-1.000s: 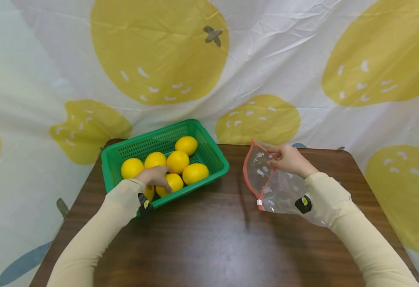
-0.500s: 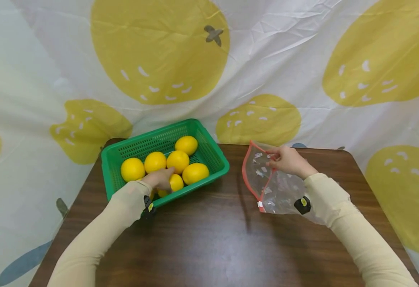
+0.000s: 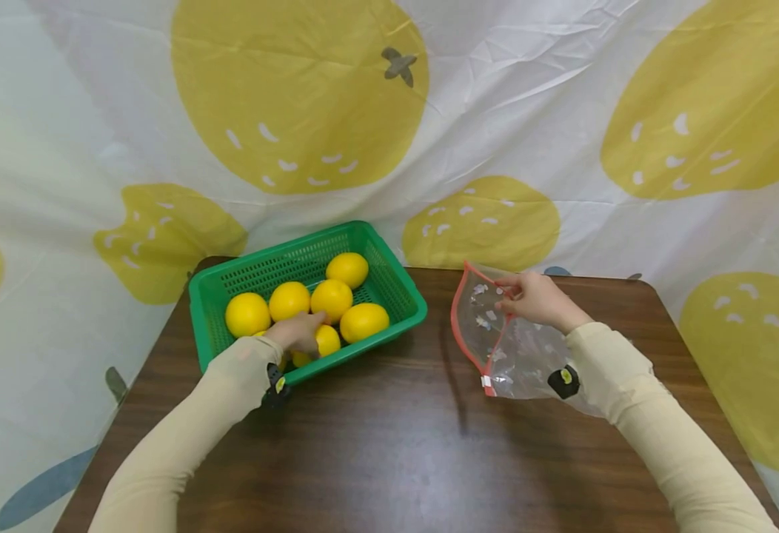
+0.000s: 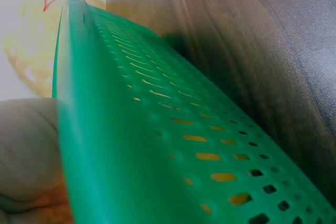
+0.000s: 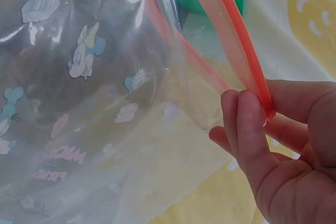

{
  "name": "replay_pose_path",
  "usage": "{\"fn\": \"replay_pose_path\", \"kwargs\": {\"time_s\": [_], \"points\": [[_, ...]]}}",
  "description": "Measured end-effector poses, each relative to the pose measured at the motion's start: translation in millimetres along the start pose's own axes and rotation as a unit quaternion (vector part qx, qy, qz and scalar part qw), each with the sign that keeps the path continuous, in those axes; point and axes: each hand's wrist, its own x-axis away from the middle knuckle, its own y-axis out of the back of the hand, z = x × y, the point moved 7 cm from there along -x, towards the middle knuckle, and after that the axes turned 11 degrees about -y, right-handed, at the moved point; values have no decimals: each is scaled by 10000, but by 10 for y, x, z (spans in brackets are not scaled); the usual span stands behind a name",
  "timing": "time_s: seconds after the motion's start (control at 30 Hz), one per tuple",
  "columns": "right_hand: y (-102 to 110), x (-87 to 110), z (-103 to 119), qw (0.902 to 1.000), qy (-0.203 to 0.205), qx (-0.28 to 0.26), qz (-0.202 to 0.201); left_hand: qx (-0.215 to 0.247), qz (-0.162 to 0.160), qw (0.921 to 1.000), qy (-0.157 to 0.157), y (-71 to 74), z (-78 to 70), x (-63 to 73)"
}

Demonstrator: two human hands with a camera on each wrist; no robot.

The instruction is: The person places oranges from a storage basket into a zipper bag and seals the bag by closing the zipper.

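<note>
My left hand (image 3: 299,331) reaches over the front wall of a green plastic basket (image 3: 389,296), its fingers curled over a yellow lemon (image 3: 326,340) and hiding part of it. Several other lemons (image 3: 332,297) lie around it in the basket. In the left wrist view the basket's wall (image 4: 121,124) covers the fruit, and only part of the hand (image 4: 26,150) shows. On the right, my right hand (image 3: 537,298) pinches the red zip edge (image 5: 247,51) of a clear printed slider bag (image 5: 79,103) near one corner. The bag's mouth gapes toward the basket, its white slider (image 3: 485,380) at the front end.
A dark wooden table (image 3: 389,459) carries the basket at its back left and the bag at its right. Behind the table hangs a white cloth (image 3: 483,89) printed with large yellow fruit.
My left hand has shifted slightly right and its fingers have closed over the front lemon. The bag's mouth has swung a little; the right hand has barely moved.
</note>
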Motion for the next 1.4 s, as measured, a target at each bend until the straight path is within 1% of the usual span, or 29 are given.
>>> {"fn": "replay_pose_path", "kwargs": {"time_s": [0.17,0.37,0.43,0.57,0.63,0.7,0.87,1.07,1.17,1.27,1.4], "points": [[11,10,13,10000,31,10,-11,133,-24,9999,42,13,-5,2],[22,24,30,9999,88,49,-26,144,-63,9999,-23,64,-49,24],[24,25,31,9999,83,61,-31,119,-121,9998,-83,102,-77,32],[24,22,31,9999,75,73,-51,-135,-370,9988,-274,222,-159,56],[25,21,37,9999,103,65,-67,-259,-501,9976,-396,291,-208,77],[23,20,46,9999,132,42,-71,-288,-584,9964,-542,354,-257,102],[16,18,63,9999,134,-26,-42,-161,-760,9929,-900,468,-394,149],[7,15,70,9999,121,-44,-28,16,-985,9872,-1250,536,-600,159],[4,13,75,9999,110,-57,-36,222,-1013,9843,-1427,533,-726,136],[0,14,85,9999,116,-61,-34,455,-955,9808,-1636,492,-870,91],[-4,15,95,9999,98,-46,-16,613,-890,9753,-1925,436,-1078,25]]}}
